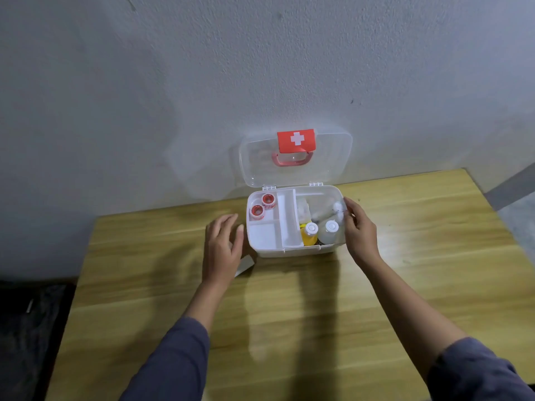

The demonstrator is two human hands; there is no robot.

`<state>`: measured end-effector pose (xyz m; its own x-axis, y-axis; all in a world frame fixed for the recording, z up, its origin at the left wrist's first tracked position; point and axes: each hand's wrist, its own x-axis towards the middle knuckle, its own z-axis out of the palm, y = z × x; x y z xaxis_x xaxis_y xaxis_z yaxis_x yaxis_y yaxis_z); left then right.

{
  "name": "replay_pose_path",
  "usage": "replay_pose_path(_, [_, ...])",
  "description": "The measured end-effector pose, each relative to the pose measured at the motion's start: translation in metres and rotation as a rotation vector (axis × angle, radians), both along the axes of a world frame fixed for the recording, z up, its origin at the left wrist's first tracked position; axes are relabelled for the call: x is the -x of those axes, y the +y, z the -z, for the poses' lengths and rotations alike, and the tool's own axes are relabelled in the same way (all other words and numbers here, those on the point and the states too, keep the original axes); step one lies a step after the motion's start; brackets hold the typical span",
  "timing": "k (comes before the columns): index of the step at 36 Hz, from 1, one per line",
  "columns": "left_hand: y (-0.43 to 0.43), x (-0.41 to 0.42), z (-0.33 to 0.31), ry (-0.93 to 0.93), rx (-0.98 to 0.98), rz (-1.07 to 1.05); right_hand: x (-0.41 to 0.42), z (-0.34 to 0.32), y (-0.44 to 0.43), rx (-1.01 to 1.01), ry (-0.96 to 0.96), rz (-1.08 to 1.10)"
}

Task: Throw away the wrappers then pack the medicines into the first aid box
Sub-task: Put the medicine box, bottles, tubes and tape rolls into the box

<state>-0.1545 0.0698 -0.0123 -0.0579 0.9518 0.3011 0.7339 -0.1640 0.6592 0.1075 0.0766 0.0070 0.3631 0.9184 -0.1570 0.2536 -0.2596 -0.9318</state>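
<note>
The white first aid box (289, 251) stands open on the wooden table, its clear lid (260, 163) with a red cross label leaning back against the wall. Two red-and-white tape rolls (262, 206) lie in the box's left tray. A yellow bottle (308, 234) and a clear bottle (330, 231) stand in the right compartment, with more white items behind them. My left hand (221, 247) hovers open just left of the box, over a small grey-white packet (244, 264). My right hand (359, 227) rests with spread fingers on the box's right rim.
The wooden table (318, 314) ends at the right and far edges; a white wall rises right behind the box. A dark bag or bin (31, 328) sits on the floor to the left of the table.
</note>
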Motion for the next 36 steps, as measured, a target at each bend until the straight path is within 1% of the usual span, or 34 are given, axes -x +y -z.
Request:
replay_pose_path(3, [-0.03, 0.017, 0.021, -0.038, 0.115, -0.032, 0.001, 0.001, 0.0, -0.007, 0.006, 0.004])
replay_pose_path(6, [-0.05, 0.03, 0.046, 0.013, 0.256, 0.065, 0.003, -0.001, 0.0, -0.036, 0.02, -0.002])
replay_pose_path(9, [-0.052, 0.04, 0.065, 0.214, 0.278, 0.166, 0.004, -0.001, -0.001, -0.045, 0.019, -0.003])
replay_pose_path(12, [-0.039, 0.043, 0.071, 0.453, 0.285, 0.181, 0.003, 0.002, -0.001, -0.042, 0.0, 0.007])
replay_pose_path(15, [-0.023, 0.043, 0.07, 0.578, 0.308, 0.187, 0.003, 0.006, 0.0, -0.041, -0.017, 0.02])
replay_pose_path(18, [-0.009, 0.046, 0.07, 0.583, 0.339, 0.213, 0.004, 0.009, 0.0, -0.048, -0.014, 0.035])
replay_pose_path(23, [0.0, 0.046, 0.07, 0.439, 0.393, 0.167, 0.005, 0.012, 0.0, -0.051, -0.004, 0.058])
replay_pose_path(25, [-0.002, 0.046, 0.07, 0.457, 0.384, 0.125, 0.005, 0.013, 0.0, -0.049, -0.004, 0.061])
replay_pose_path(30, [-0.008, 0.04, 0.062, 0.574, 0.343, 0.023, 0.005, 0.013, 0.001, -0.04, -0.002, 0.064])
replay_pose_path(33, [-0.01, 0.04, 0.06, 0.563, 0.335, 0.005, 0.006, 0.013, 0.001, -0.039, 0.001, 0.064])
replay_pose_path(36, [-0.014, 0.039, 0.054, 0.472, 0.342, -0.047, 0.006, 0.012, 0.001, -0.036, 0.011, 0.059])
